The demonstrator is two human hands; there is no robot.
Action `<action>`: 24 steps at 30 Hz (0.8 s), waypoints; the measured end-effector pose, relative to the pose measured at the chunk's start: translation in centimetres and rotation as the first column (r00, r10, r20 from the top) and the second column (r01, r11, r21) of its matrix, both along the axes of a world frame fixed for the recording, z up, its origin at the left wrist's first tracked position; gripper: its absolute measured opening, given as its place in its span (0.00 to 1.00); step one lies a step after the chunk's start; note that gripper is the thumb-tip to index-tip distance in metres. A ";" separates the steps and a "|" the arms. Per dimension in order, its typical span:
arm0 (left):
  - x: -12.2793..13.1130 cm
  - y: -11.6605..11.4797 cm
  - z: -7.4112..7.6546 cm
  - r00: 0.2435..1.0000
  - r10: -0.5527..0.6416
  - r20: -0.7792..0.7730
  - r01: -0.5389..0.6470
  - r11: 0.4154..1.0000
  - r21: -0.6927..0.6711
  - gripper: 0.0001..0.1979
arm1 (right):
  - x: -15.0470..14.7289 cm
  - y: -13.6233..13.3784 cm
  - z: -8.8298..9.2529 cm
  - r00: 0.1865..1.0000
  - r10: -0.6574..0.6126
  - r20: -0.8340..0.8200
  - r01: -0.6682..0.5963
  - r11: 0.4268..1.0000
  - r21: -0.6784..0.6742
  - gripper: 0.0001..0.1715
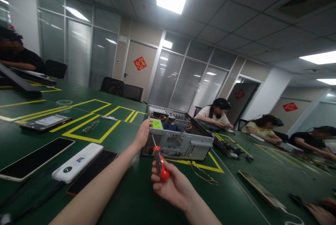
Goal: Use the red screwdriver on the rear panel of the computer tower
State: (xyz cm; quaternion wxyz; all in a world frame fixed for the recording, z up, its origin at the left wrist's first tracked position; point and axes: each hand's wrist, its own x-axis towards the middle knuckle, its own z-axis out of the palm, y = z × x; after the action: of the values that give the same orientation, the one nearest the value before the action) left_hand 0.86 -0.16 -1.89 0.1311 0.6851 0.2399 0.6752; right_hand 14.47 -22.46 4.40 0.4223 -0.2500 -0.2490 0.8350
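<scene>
An open grey computer case (181, 140) lies on the green table (126, 197), its cables and boards showing. My left hand (143, 134) reaches to the case's near left corner and its fingers are closed on the edge by a green label (156, 124). My right hand (172, 184) is closed round a screwdriver (160, 163) with a red and black handle. The metal shaft points up toward the case's rear panel, close to the left hand.
Left of my arm lie a white power bank (77, 162), a dark phone (93, 174), a tablet (33, 158) and another device (46, 122). Glasses (203, 174) and a flat gold strip (261, 190) lie right. Other people sit around the table; a stranger's hand (321, 212) is at bottom right.
</scene>
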 end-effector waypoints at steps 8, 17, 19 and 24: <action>-0.1 -0.1 0.1 1.000 0.001 -0.006 -0.001 1.000 0.001 0.25 | 0.4 -0.1 0.1 0.997 -0.061 0.038 0.064 0.994 -0.084 0.17; 0.0 0.1 -0.1 1.000 0.009 -0.008 -0.009 1.000 -0.006 0.25 | -0.3 -0.2 -0.1 0.992 0.086 0.089 -0.091 0.994 0.052 0.25; 0.0 0.1 -0.1 1.000 0.009 -0.005 -0.009 1.000 -0.002 0.25 | -0.2 0.0 -0.4 0.992 0.060 0.114 -0.069 0.995 0.069 0.27; -0.1 0.0 0.0 1.000 0.011 -0.011 -0.010 1.000 0.015 0.24 | 0.7 0.8 -0.9 0.983 0.114 0.142 -0.129 0.987 0.098 0.25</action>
State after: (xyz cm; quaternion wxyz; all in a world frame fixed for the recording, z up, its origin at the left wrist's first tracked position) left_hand 0.77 -0.20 -1.85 0.1209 0.6886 0.2390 0.6739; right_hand 15.22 -21.71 3.51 0.3653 -0.2677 -0.3364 0.8257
